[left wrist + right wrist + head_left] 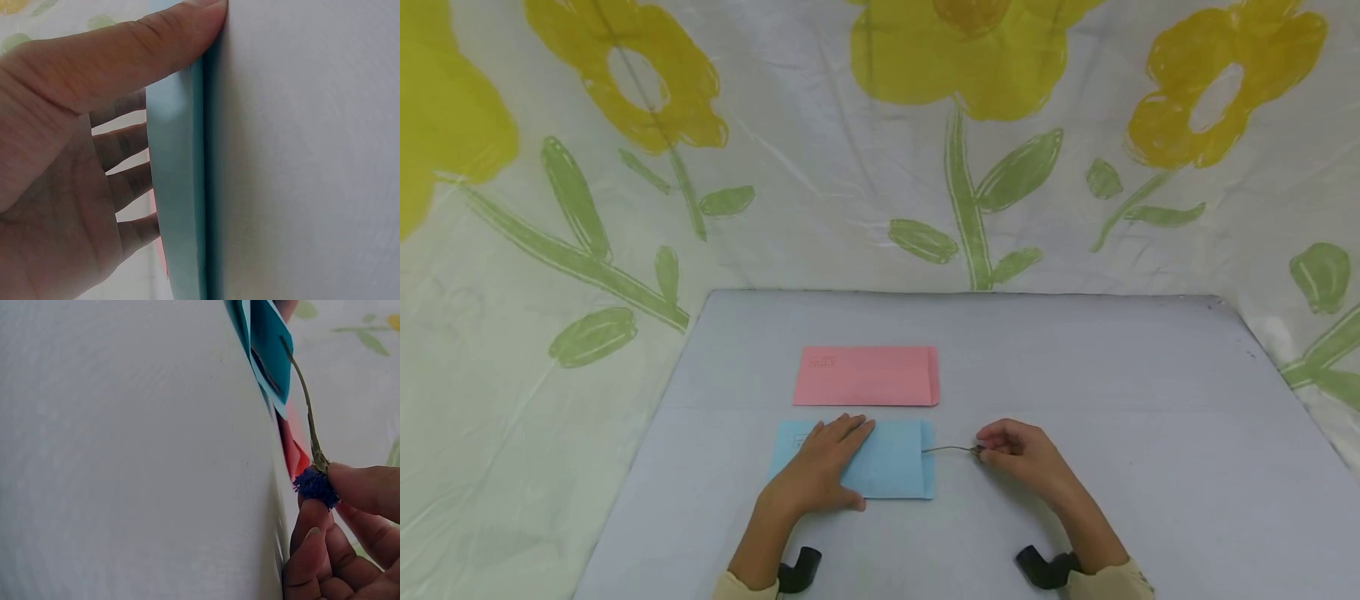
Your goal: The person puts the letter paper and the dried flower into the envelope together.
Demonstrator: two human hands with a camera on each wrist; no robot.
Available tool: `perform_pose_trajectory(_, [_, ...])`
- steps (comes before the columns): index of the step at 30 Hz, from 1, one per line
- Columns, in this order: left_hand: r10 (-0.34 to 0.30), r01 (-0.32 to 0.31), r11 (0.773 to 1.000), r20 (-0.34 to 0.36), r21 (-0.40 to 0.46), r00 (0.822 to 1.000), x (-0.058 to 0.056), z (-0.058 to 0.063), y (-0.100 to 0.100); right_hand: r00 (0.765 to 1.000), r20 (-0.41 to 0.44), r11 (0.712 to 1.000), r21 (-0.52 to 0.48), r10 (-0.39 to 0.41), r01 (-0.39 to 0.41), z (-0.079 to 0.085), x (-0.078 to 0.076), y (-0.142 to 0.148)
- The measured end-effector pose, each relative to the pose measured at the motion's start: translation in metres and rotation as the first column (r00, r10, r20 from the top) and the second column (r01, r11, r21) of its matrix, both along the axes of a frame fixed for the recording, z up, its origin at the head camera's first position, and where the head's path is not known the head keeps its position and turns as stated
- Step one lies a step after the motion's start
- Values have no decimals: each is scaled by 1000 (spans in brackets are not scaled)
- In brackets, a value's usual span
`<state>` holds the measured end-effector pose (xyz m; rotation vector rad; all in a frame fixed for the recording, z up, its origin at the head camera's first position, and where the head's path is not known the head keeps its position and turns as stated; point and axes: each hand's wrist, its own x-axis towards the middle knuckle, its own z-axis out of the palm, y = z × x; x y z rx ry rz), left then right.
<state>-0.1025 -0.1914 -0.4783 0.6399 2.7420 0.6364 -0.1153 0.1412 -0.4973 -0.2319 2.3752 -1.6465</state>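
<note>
A light blue envelope [887,467] lies on the table, its open flap end facing right. My left hand [825,467] rests across it with fingers extended, the thumb along the near edge. In the left wrist view that thumb touches the envelope's edge [181,187]. To the right, my right hand [1018,454] pinches a dried blue flower [315,485] by its head between thumb and fingers. Its thin stem [950,448] points left to the envelope's mouth. In the right wrist view the stem's tip overlaps the gaping flap; whether it is inside I cannot tell.
Just beyond the blue envelope lies a pink envelope [865,377] with small print at its upper left. Both are on a pale grey table [1112,400]. A white curtain with painted yellow flowers [820,167] hangs around the back and sides.
</note>
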Motion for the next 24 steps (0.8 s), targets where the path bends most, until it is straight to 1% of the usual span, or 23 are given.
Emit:
perform_pose_trajectory(5, [-3, 3, 1000, 9, 7, 1000, 0, 1, 0, 1000, 1, 1000, 0, 16, -16, -2, -2, -3])
perform_pose_trajectory(12, [-5, 5, 1000, 12, 3, 1000, -1, 1, -1, 998, -25, 999, 16, 50, -50, -4, -4, -8])
perform_pose_trajectory(24, [-5, 5, 1000, 5, 7, 1000, 0, 2, -1, 997, -8, 996, 33, 80, -79, -2, -4, -24])
